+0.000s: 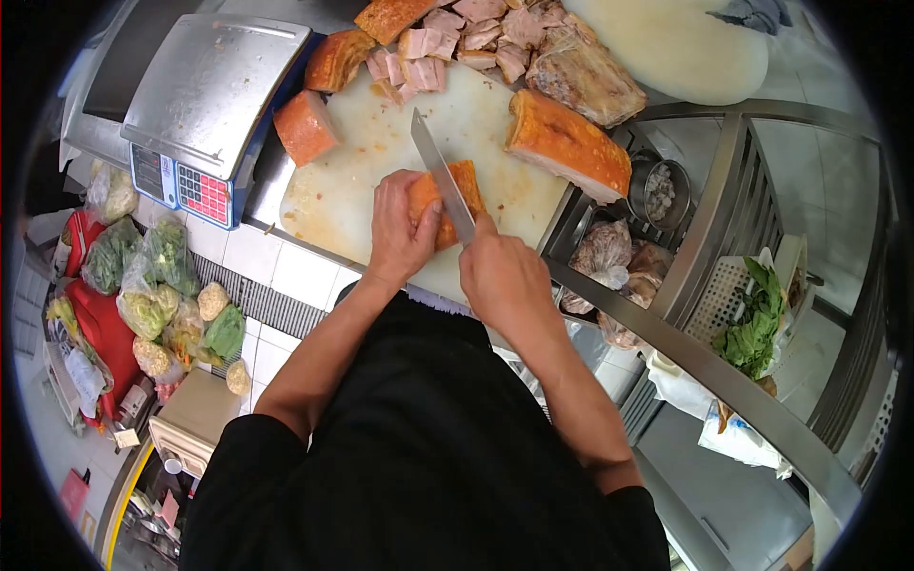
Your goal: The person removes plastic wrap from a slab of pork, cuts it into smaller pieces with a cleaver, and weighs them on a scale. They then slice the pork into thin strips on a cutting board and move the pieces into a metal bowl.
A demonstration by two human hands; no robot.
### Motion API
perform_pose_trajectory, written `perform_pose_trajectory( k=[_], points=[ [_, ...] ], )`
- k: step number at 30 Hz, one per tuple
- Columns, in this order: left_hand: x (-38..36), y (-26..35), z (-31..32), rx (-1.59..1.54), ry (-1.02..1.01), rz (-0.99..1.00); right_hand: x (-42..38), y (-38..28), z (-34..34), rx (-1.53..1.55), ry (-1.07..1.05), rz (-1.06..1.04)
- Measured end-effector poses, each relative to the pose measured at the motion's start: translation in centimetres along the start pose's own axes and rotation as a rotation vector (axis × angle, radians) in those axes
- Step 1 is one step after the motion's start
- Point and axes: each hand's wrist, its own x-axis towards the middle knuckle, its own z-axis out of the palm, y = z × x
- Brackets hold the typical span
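Observation:
My right hand (pixel 505 276) is wrapped round the handle of a long knife (pixel 441 173), its blade pointing away over a piece of orange-skinned roast meat (pixel 465 183). The meat lies on a round pale cutting board (pixel 362 205). Closed on the left side of that piece is my left hand (pixel 400 228). Other roast chunks (pixel 305 128) sit at the board's left edge, and a larger slab (pixel 569 143) rests to the right. Cut pink meat pieces (pixel 476 36) are heaped at the far side.
A digital scale (pixel 219 86) stands left of the board. Bagged vegetables (pixel 157 276) are at the lower left. A metal rack (pixel 705 228) on the right is near a metal bowl (pixel 659 193), bagged meat (pixel 602 249) and leafy greens (pixel 752 328).

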Motion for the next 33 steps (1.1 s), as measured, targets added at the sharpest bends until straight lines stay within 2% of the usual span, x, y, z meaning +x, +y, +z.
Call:
perform_pose_trajectory(
  k=[3, 8, 12, 14, 15, 18, 23, 24, 26, 30, 33],
  points=[
    [-0.3, 0.3, 0.0, 0.002, 0.002, -0.022, -0.4, -0.1, -1.1, -0.014, -0.011, 0.009],
    [-0.3, 0.1, 0.1, -0.023, 0.002, -0.030, -5.0, -0.2, -2.9, -0.051, -0.189, 0.134],
    [-0.5, -0.1, 0.3, -0.023, 0.002, 0.002, -3.5, 0.0, -1.4, -0.057, -0.188, 0.142],
    [-0.2, -0.1, 0.2, -0.027, 0.007, -0.010, -0.8, 0.6, 1.0, -0.016, -0.004, 0.026],
    [-0.1, -0.1, 0.1, -0.020, 0.011, -0.007, -0.3, 0.5, 1.0, -0.013, -0.001, 0.026],
    [-0.5, 0.2, 0.1, -0.016, 0.000, -0.004, -1.1, 0.4, 0.7, -0.023, -0.013, 0.063],
    [-0.3, -0.1, 0.1, -0.026, -0.010, -0.027, -5.1, 0.2, -1.2, -0.066, -0.171, 0.172],
    [-0.4, 0.1, 0.1, -0.035, -0.010, -0.037, -4.5, 0.5, -0.3, -0.063, -0.174, 0.179],
    [-0.4, 0.2, 0.1, -0.040, -0.006, -0.045, -1.8, 1.3, 2.4, -0.027, -0.034, 0.073],
    [-0.6, 0.2, 0.1, -0.017, -0.017, -0.033, -1.7, 1.2, 2.5, -0.024, -0.027, 0.079],
    [-0.5, -0.1, -0.2, 0.014, -0.010, -0.025, -3.4, 0.8, 2.0, -0.029, -0.120, 0.132]
  ],
)
